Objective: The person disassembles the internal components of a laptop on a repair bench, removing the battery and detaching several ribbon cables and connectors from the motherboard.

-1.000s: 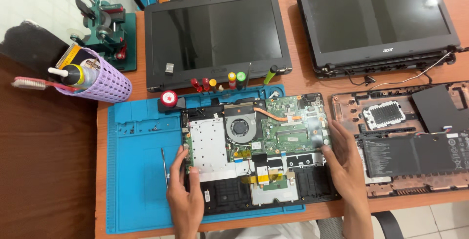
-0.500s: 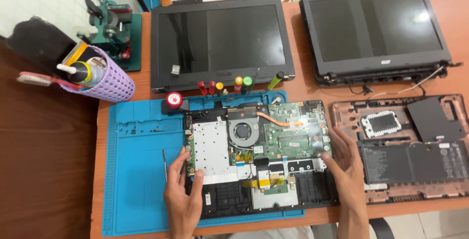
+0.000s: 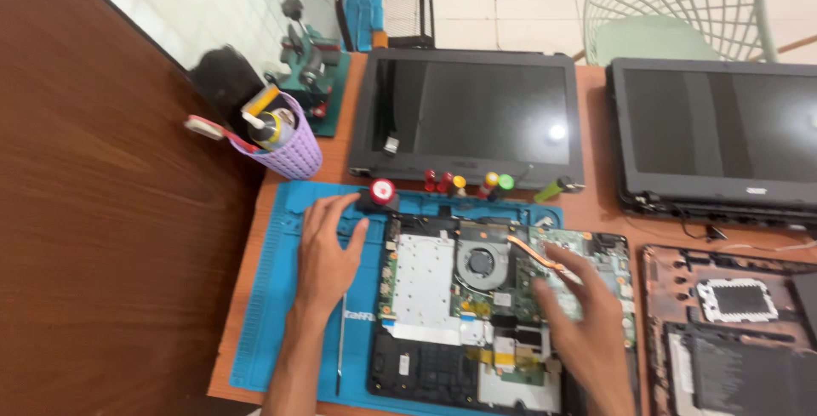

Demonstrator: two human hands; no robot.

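An opened laptop base (image 3: 425, 297) with its green circuit board, fan (image 3: 482, 260) and copper heat pipe lies on a blue work mat (image 3: 272, 314). My left hand (image 3: 328, 254) rests flat on the mat at the base's upper left corner, fingertips close to a small black tool with a red round top (image 3: 380, 193). My right hand (image 3: 579, 314) hovers over the circuit board to the right of the fan, fingers spread and blurred. Neither hand holds anything. A thin metal pry tool (image 3: 340, 344) lies on the mat beside my left wrist.
A detached laptop screen (image 3: 472, 114) lies behind the mat with several coloured screwdriver handles (image 3: 464, 182) in front of it. A second screen (image 3: 715, 131) and another opened base (image 3: 732, 331) lie to the right. A purple basket of tools (image 3: 289, 148) stands at the left.
My left hand left the base's lower left edge and moved up onto the mat near the red-topped tool. My right hand moved from the right edge onto the board. The camera shifted left.
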